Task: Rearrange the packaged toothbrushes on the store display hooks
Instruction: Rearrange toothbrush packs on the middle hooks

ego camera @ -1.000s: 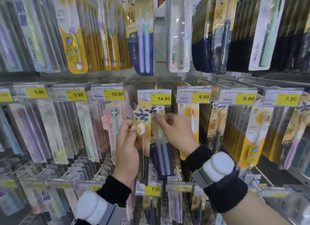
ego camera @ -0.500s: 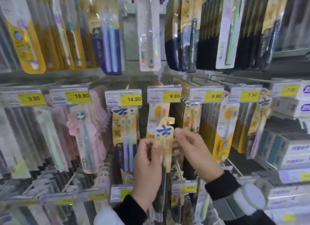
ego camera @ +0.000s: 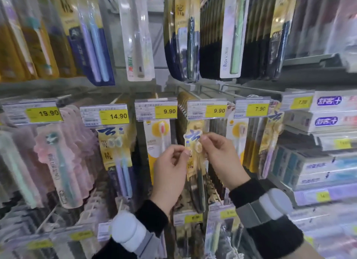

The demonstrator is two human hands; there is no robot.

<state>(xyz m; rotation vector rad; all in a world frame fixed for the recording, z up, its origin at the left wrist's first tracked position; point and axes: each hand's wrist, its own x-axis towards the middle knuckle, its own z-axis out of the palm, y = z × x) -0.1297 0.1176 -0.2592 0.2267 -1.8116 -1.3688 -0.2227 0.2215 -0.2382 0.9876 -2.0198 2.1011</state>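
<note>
centre frame: yellow carded plastic toothbrush pack (ego camera: 194, 158) | left hand (ego camera: 170, 173) and right hand (ego camera: 222, 158) both pinch its top | likely light, bendy, slick; hold by card edges near hang-hole

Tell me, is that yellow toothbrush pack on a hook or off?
Off, it seems: both hands pinch the yellow pack below the 9.90 tag.
</note>
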